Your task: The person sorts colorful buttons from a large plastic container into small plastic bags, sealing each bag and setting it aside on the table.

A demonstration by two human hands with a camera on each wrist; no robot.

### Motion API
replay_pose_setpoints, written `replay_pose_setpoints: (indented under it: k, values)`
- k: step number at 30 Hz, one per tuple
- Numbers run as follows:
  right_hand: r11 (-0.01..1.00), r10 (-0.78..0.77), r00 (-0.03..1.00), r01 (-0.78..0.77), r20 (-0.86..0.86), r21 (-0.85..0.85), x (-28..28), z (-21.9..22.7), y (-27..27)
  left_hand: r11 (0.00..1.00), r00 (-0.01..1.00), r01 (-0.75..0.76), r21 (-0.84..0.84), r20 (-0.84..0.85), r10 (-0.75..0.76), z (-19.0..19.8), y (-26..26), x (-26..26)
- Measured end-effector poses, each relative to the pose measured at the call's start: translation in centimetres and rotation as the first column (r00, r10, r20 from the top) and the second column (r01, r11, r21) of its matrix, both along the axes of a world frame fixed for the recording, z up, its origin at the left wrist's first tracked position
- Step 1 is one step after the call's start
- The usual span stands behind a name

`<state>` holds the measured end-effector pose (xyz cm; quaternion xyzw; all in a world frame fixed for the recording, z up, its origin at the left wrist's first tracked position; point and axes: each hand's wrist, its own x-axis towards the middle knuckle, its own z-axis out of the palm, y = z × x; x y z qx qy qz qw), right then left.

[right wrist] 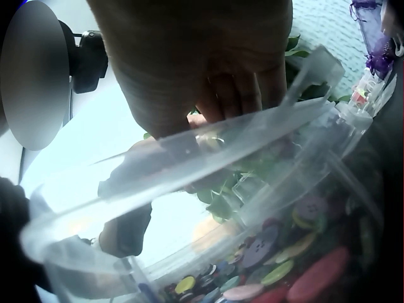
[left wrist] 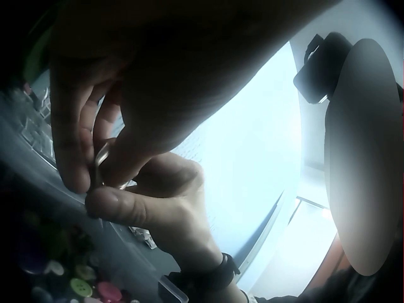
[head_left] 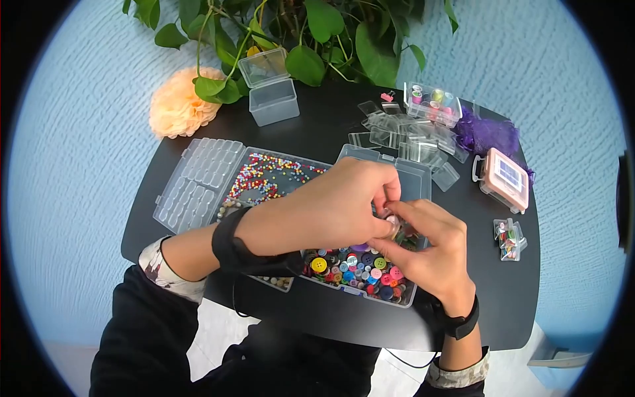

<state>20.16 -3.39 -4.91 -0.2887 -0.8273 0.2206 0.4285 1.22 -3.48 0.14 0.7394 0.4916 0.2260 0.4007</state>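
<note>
Above the open button case (head_left: 423, 173), my left hand (head_left: 354, 198) and right hand (head_left: 436, 245) meet fingertip to fingertip. Both pinch a small clear plastic bag (head_left: 395, 228) with something pale pink in it; the fingers cover most of it. A shiny edge of the bag (left wrist: 102, 154) shows between the fingers in the left wrist view. Loose buttons (head_left: 360, 271) of many colours fill the near half of the case. The right wrist view looks through the clear case wall (right wrist: 170, 161), with buttons (right wrist: 259, 249) behind it.
An open bead case (head_left: 198, 175) lies left, partly under my left forearm. Flat clear bags (head_left: 413, 139) are scattered behind, near a box of thread spools (head_left: 433, 109). Filled little bags (head_left: 509, 239) and a pink case (head_left: 504, 178) lie right. An open clear box (head_left: 273, 102) stands behind.
</note>
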Motion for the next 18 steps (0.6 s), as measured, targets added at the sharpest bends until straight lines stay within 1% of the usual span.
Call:
replay_pose_setpoints:
  k: [2, 3, 5, 6, 8, 12, 14, 15, 17, 18]
  values:
    - [0.997, -0.028, 0.999, 0.026, -0.016, -0.071, -0.1, 0.2, -0.2, 0.996, 0.996, -0.029, -0.084, 0.084, 0.036, 0.4, 0.0, -0.3]
    - [0.997, -0.027, 0.999, 0.026, -0.017, -0.073, -0.1, 0.1, -0.2, 0.996, 0.996, -0.03, -0.087, 0.082, 0.037, 0.5, 0.0, -0.5]
    - [0.997, -0.028, 0.999, 0.026, -0.032, -0.069, -0.2, 0.1, -0.2, 0.989, 0.995, -0.035, -0.145, 0.091, 0.048, 0.8, 0.0, -0.6]
    - [0.997, -0.025, 0.999, 0.023, -0.031, -0.069, -0.2, 0.1, -0.2, 0.989, 0.994, -0.038, -0.144, 0.092, 0.051, 0.6, 0.0, -0.6]
    - [1.0, 0.004, 1.0, -0.005, -0.017, -0.025, -0.2, 0.0, -0.1, 0.998, 0.998, -0.01, -0.054, 0.06, 0.013, 0.0, 0.0, -0.4]
    - [1.0, -0.008, 1.0, 0.008, -0.004, 0.01, 0.0, 0.1, -0.1, 0.998, 0.998, -0.032, -0.062, 0.058, 0.036, 0.2, -0.1, 0.2]
    - [0.999, -0.046, 0.998, 0.045, 0.047, 0.02, 0.1, 0.3, 0.0, 0.999, 0.998, -0.048, 0.017, 0.029, 0.047, -0.1, -0.1, 0.3]
    - [0.999, -0.033, 0.999, 0.032, 0.038, 0.034, 0.0, 0.3, 0.0, 0.998, 0.997, -0.053, 0.034, 0.057, 0.051, -0.8, 0.0, 0.3]
    - [0.999, -0.037, 0.999, 0.037, 0.03, 0.0, 0.0, 0.1, 0.0, 1.0, 0.997, -0.03, -0.003, 0.068, 0.03, -0.6, 0.1, 0.0]
    - [0.999, -0.038, 0.999, 0.038, 0.001, -0.024, -0.1, 0.2, -0.1, 1.0, 0.997, -0.029, 0.001, 0.071, 0.029, -0.4, 0.1, -0.1]
